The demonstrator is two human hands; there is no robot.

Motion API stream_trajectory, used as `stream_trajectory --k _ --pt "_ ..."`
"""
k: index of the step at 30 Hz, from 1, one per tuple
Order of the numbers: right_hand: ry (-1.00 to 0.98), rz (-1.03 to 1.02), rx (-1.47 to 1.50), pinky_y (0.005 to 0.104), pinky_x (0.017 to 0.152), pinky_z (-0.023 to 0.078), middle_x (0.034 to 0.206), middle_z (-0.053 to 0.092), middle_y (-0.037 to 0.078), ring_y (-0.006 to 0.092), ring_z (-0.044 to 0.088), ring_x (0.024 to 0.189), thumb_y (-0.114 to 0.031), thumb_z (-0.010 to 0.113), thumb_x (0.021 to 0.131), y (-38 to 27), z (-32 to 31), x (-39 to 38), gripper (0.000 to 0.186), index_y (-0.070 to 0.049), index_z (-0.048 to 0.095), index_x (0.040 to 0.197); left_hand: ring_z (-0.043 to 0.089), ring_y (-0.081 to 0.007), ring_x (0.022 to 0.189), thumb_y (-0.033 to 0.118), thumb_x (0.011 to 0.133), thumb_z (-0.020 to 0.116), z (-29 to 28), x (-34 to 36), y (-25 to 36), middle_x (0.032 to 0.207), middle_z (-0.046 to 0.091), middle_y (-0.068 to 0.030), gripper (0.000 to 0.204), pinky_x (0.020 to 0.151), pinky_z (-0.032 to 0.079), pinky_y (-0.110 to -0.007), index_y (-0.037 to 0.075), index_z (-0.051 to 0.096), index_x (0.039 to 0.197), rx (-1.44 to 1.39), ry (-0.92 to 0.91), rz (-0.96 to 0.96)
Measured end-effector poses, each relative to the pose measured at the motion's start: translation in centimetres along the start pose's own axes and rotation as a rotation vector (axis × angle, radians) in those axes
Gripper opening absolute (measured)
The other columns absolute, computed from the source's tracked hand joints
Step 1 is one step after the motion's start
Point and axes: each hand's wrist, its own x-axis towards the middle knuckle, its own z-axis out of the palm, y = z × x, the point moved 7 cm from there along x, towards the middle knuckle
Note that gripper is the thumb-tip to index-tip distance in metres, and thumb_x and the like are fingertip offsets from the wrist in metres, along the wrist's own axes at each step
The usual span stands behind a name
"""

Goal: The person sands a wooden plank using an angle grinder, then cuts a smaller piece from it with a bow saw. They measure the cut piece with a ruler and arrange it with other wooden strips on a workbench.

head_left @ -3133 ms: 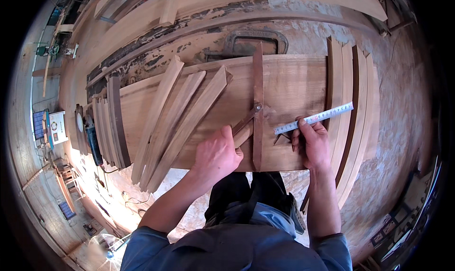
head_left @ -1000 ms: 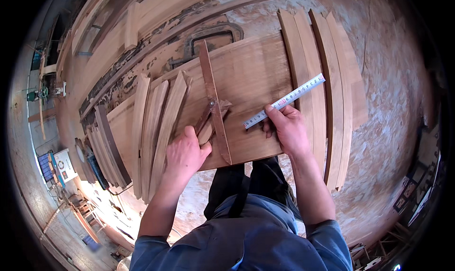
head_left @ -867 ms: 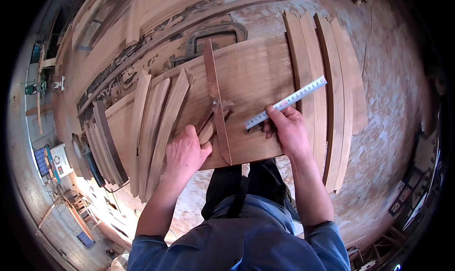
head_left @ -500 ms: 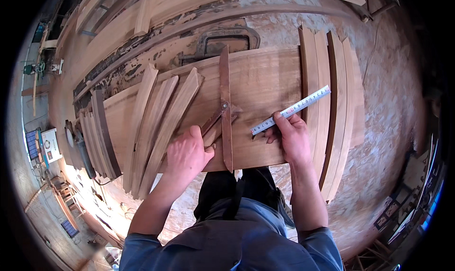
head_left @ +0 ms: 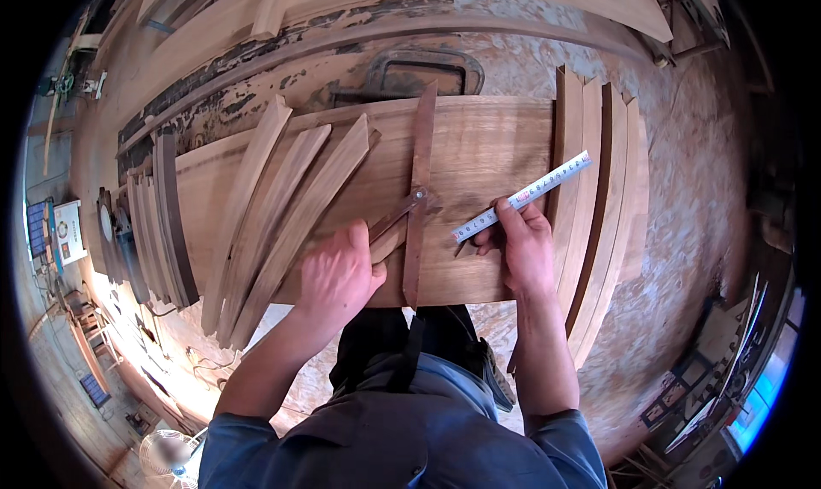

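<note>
My left hand (head_left: 342,271) is closed around the handle arm of a brown bevel gauge (head_left: 422,138). The gauge's long blade lies crosswise over a wide wooden board (head_left: 487,147), and its pivot shows just beyond my fingers. My right hand (head_left: 526,245) pinches a short white measuring strip (head_left: 547,183) with black and red markings, held slanting over the board's right part. A thin dark tip pokes out below those fingers; I cannot tell what it is. Left of the gauge, several curved wooden slats (head_left: 295,224) lie on the board.
More curved slats (head_left: 590,198) stand side by side across the board's right end. A dark C-clamp (head_left: 475,70) lies beyond its far edge. Narrow strips (head_left: 158,232) and a power tool (head_left: 124,241) sit at the left. A long beam (head_left: 513,23) crosses the far side, and a fan (head_left: 167,455) stands lower left.
The view has shifted and turned slightly, bringing the fan into sight at lower left. Both hands keep their holds, and the gauge's blade leans a little more to the right at its far end.
</note>
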Motion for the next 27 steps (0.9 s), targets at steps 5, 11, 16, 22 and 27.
stream_trajectory --k 5,11,16,22,27 --pt "-0.026 0.005 -0.013 0.0247 0.051 0.052 0.075 0.068 0.010 0.0127 0.063 0.060 -0.016 0.056 0.100 -0.5 0.6 0.1 0.018 -0.001 0.060 0.090 0.067 -0.0333 0.068 0.021 0.073 0.074 0.1 0.0 -0.3 0.082 0.062 -0.0176 0.046 0.058 0.055 -0.043 -0.001 0.048 0.103 -0.053 0.006 0.009" --pt "-0.113 0.005 -0.076 0.0231 0.059 0.051 0.085 0.071 0.009 0.0107 0.063 0.066 -0.017 0.055 0.100 -0.5 1.7 0.5 0.021 0.000 0.065 0.092 0.068 -0.0366 0.072 0.024 0.074 0.075 0.4 0.0 -0.4 0.083 0.064 -0.0201 0.050 0.062 0.056 -0.045 -0.003 0.050 0.108 -0.112 -0.014 -0.012" --pt "-0.105 -0.020 -0.090 0.0228 0.065 0.051 0.090 0.070 0.007 0.0104 0.064 0.073 -0.018 0.055 0.100 -1.0 2.6 0.2 0.023 0.001 0.069 0.101 0.068 -0.0354 0.074 0.027 0.074 0.078 0.1 0.2 -0.2 0.084 0.064 -0.0191 0.053 0.062 0.056 -0.044 -0.002 0.050 0.108 -0.114 -0.043 -0.010" --pt "-0.131 -0.045 -0.107 0.0254 0.066 0.053 0.091 0.070 0.008 0.0133 0.066 0.077 -0.016 0.055 0.100 -1.0 3.2 0.3 0.024 0.002 0.069 0.105 0.068 -0.0337 0.077 0.036 0.074 0.081 -0.5 0.2 -0.4 0.086 0.064 -0.0184 0.060 0.063 0.055 -0.042 -0.002 0.052 0.110 -0.180 0.013 0.036" --pt "-0.144 -0.030 -0.093 0.0248 0.066 0.053 0.093 0.071 0.010 0.0137 0.067 0.077 -0.016 0.054 0.100 -0.6 3.0 0.4 0.023 0.002 0.069 0.102 0.067 -0.0320 0.072 0.035 0.079 0.078 -0.7 -0.5 -1.4 0.081 0.064 -0.0164 0.047 0.062 0.054 -0.041 -0.001 0.059 0.103 -0.282 0.155 0.041"
